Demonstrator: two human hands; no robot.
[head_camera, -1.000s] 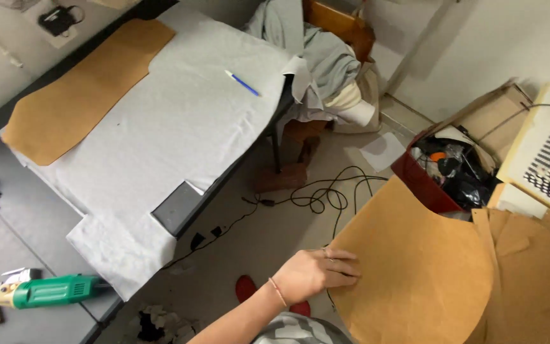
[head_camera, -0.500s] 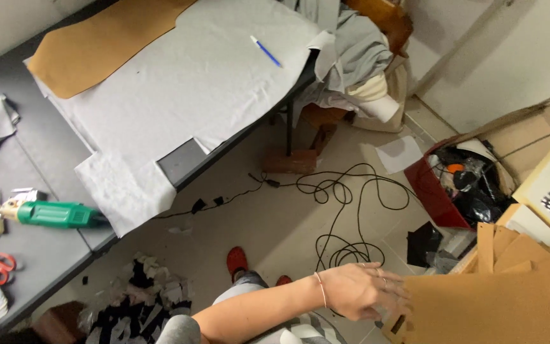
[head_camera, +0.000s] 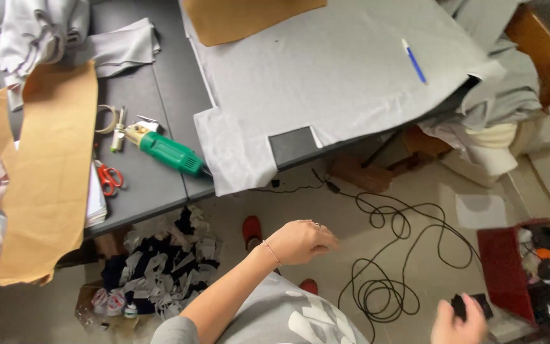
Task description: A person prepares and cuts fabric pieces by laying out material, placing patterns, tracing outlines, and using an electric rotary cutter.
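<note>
Nearest the camera, the left hand hangs in the air over the floor, its fingers loosely curled and pointing right, gripping nothing; a thin bracelet sits at the wrist. At the bottom edge of the view the right hand is held low, its fingers closed around a small dark object; what that object is cannot be told. Between and beyond the two hands a black cable lies in loose coils on the floor, its free run trailing up and left toward the bench. A red shoe shows just left of the left hand. To the right stands a red box full of dark odds and ends. To the left, under the near edge of the bench, a pile of fabric scraps fills a low carton.

On the bench's near edge lies a green power cutter, its long axis running diagonally, green body toward the near right and pale head toward the far left. Left of it lie red-handled scissors and a long brown paper pattern that hangs over the near edge. Farther back, grey cloth is spread across the right half of the bench and droops over its near edge; a blue pen rests on it near the far right corner.
</note>
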